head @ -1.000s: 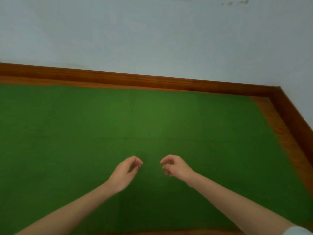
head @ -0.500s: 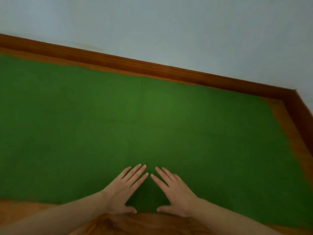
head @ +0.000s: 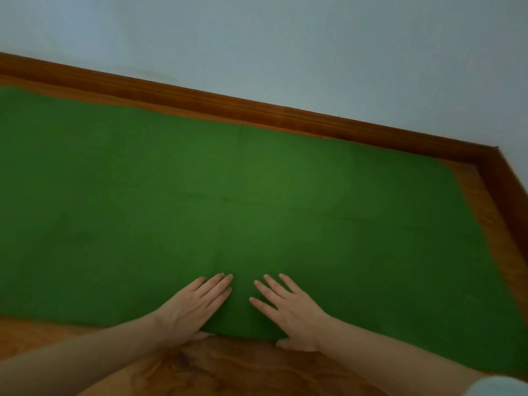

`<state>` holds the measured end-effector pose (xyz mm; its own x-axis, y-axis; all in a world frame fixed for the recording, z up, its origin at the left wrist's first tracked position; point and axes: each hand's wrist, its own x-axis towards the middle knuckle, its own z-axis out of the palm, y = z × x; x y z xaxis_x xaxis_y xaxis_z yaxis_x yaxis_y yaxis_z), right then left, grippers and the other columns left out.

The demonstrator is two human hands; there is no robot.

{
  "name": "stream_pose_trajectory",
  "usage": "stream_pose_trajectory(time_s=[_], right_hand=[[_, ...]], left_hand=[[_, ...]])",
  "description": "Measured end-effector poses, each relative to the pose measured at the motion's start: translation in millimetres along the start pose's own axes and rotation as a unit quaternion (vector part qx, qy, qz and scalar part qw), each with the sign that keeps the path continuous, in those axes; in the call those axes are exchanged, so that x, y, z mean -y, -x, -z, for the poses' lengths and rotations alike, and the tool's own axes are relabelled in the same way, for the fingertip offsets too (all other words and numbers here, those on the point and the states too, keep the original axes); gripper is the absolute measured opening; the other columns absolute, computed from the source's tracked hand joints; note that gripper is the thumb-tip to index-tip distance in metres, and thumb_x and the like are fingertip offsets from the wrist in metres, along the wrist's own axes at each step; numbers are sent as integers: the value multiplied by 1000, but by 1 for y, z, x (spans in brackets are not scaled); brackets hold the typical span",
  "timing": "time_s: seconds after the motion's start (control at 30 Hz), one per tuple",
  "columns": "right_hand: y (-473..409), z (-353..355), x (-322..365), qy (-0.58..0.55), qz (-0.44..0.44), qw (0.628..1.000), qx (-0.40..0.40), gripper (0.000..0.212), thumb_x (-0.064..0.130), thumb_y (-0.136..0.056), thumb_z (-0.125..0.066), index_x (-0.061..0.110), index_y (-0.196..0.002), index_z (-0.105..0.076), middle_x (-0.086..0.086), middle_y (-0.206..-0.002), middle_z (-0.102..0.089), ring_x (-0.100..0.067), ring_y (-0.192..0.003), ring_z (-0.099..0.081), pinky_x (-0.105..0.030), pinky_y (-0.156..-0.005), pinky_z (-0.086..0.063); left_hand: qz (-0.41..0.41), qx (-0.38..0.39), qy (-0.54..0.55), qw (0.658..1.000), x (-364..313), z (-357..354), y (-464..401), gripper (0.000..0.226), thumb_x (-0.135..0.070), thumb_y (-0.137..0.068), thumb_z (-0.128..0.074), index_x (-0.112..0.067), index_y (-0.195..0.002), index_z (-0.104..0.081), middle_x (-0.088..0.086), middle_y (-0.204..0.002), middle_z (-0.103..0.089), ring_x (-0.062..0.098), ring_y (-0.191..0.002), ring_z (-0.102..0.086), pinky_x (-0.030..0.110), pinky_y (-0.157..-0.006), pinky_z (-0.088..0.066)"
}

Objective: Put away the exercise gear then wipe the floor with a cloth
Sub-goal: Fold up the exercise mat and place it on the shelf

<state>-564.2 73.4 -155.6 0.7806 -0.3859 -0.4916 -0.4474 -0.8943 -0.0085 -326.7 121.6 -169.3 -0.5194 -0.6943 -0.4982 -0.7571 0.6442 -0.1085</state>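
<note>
- My fingers (head: pixel 217 284) are spread flat and gripping nothing, on both hands: palms pressed down on the near edge of the green mat (head: pixel 257 195), thumbs tucked back at the hem where it meets the wood.
- Biggest thing first: the mat lies unrolled on the wooden floor (head: pixel 228 367), its far edge just beside the skirting board (head: pixel 257 110), its right end running close to the room's corner, its left end off past the frame.
- It looks thin and soft to me, more felt or foam than board. It lies flat with faint crease lines crossing it, so I judge it light, floppy, and happy to fold or roll.
- The surface looks matte, so I don't expect it to slip under my palms, though it may slide on the polished wood.
- Where to take hold: right here at the near hem, I reckon, thumbs under, fingers on top, hands moved apart so the edge lifts evenly instead of sagging in the middle.
- The count: one mat, one bare stretch of floor on the near side, one strip of floor along the wall.
- Left hand (head: pixel 194 307), right hand (head: pixel 288 310): two, both open, side by side and not touching.
- No cloth in sight, no other gear visible.
</note>
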Motion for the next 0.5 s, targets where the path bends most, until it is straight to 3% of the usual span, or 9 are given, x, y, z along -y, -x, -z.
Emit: stream_pose_trajectory(time_s=[0.07,0.13,0.2,0.27,0.3,0.37,0.4,0.5], right_hand=[[8,17,-7,-20,-18,999,-29,92,48,-86,-57,24,-149,4,-11,-156,16,-29,-143,16,-47,-107,20],[17,35,-19,-56,-67,994,-61,89,46,-86,-58,27,-149,2,-8,-156,17,-26,-144,16,-45,-107,20],[24,55,-32,-88,-114,985,-95,84,46,-85,-57,28,-149,-5,-5,-157,12,-24,-145,12,-43,-107,19],[28,74,-42,-93,-130,978,-131,67,43,-87,-55,25,-145,-27,-5,-158,-4,-24,-146,1,-44,-107,18],[29,83,-45,-78,-121,978,-150,52,40,-89,-53,21,-136,-44,-7,-155,-21,-24,-145,-9,-45,-107,18],[28,95,-49,-45,-108,973,-199,26,32,-91,-51,17,-107,-65,-7,-125,-61,-25,-134,-37,-46,-110,11],[27,98,-53,-33,-116,966,-229,20,29,-90,-52,18,-96,-68,-2,-105,-70,-24,-123,-49,-45,-111,5],[19,113,-76,-14,-169,926,-339,5,27,-81,-66,25,-80,-70,9,-72,-71,-16,-84,-64,-46,-109,-24]], left_hand=[[24,-77,-6,997,13,12,5,88,-63,-91,-18,5,-137,13,20,-145,24,31,-135,20,42,-107,10],[54,-141,-10,989,33,28,6,87,-67,-87,-13,3,-138,-17,23,-150,-15,32,-136,-7,46,-106,-13],[82,-168,-28,982,53,45,4,90,-70,-84,-8,-2,-132,-39,21,-142,-35,32,-131,-26,46,-100,-27],[97,-212,-46,971,70,63,0,89,-72,-79,-21,-2,-122,-56,23,-138,-40,34,-128,-35,47,-96,-34],[106,-229,-50,966,77,73,-2,83,-71,-75,-35,-3,-112,-64,24,-136,-42,36,-128,-38,48,-93,-38],[122,-250,-42,960,88,90,-4,62,-64,-59,-60,-11,-88,-71,25,-133,-47,37,-131,-33,48,-89,-46],[130,-258,-34,957,93,98,-3,51,-61,-53,-68,-16,-77,-70,24,-132,-50,35,-131,-30,48,-87,-48],[158,-287,-9,945,108,120,-3,36,-52,-46,-83,-23,-57,-65,16,-123,-61,31,-121,-44,41,-86,-49]])
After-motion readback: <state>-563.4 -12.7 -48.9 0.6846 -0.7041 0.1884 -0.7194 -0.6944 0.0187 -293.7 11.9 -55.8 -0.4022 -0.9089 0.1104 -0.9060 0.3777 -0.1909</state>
